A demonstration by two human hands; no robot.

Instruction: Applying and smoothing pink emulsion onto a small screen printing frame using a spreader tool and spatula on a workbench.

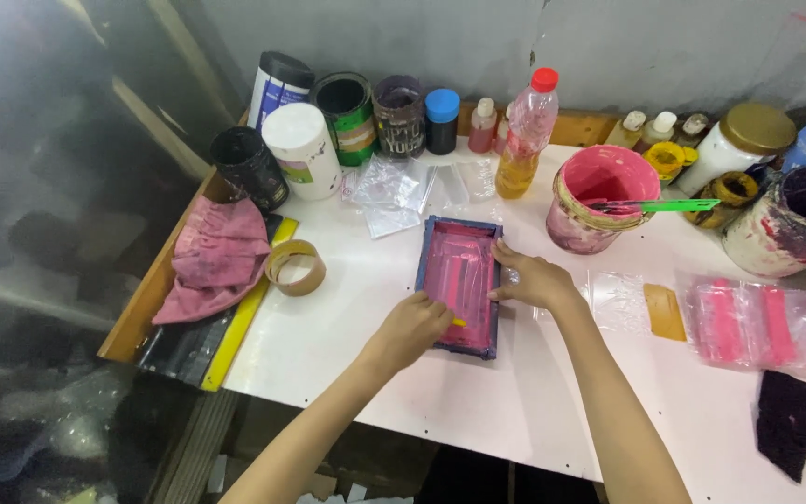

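Pink-inked screen frame (459, 285), blue-edged

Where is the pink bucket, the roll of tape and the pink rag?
pink bucket (578, 227): head view, on its stained outer wall.
roll of tape (279, 266): head view, on its tan left rim.
pink rag (216, 257): head view, on the middle of the crumpled cloth.
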